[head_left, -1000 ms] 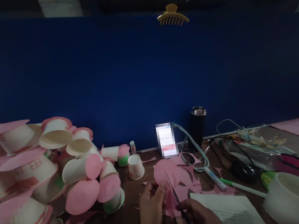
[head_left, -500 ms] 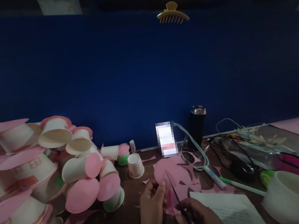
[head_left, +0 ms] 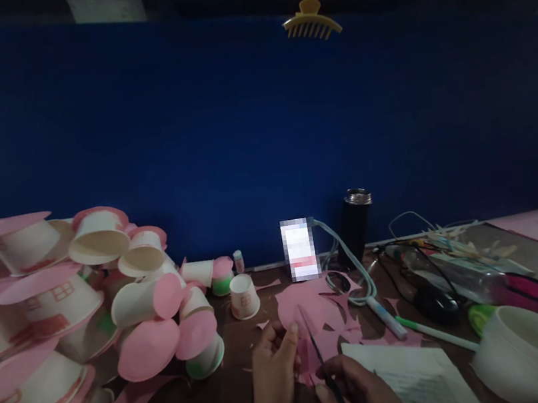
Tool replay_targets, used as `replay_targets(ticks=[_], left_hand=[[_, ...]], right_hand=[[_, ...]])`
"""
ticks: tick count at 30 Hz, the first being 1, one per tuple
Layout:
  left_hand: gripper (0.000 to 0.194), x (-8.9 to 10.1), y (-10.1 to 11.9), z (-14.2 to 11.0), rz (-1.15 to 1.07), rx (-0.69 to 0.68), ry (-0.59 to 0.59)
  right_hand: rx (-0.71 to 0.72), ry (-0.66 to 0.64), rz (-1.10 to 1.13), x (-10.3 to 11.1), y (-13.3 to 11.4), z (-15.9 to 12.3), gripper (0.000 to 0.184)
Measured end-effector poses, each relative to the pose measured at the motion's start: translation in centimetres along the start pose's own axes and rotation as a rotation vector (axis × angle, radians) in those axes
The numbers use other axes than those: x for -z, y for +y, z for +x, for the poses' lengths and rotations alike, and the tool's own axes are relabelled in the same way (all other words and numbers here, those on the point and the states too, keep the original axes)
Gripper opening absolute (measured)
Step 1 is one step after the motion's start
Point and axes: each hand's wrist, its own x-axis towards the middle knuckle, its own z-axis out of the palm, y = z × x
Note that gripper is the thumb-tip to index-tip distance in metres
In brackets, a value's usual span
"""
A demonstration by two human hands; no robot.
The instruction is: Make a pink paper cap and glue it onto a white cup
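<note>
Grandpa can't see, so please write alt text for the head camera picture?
A person's left hand pinches rounded pink paper while the right hand holds dark metal scissors over it. White paper cups with round pink paper tops are piled at left.

A dark blue partition runs across the background, with a yellow claw clip at its top edge. Near its foot a lit phone (its screen blurred past reading) stands upright, a pale cable looping down beside it. To the right stands a black flask with a metal neck; farther right and closer in lies a black mouse. A written sheet lies nearer still, a green-tipped pen just beyond it.
</note>
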Motion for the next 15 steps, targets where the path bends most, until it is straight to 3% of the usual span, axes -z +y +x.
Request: replay_targets(ticks=[15], left_hand=[[0.046, -0.09, 0.43, -0.25, -0.033, -0.005, 0.027]], right_hand=[[0.056, -0.001, -0.125, 0.00, 0.24, 0.04, 0.060]])
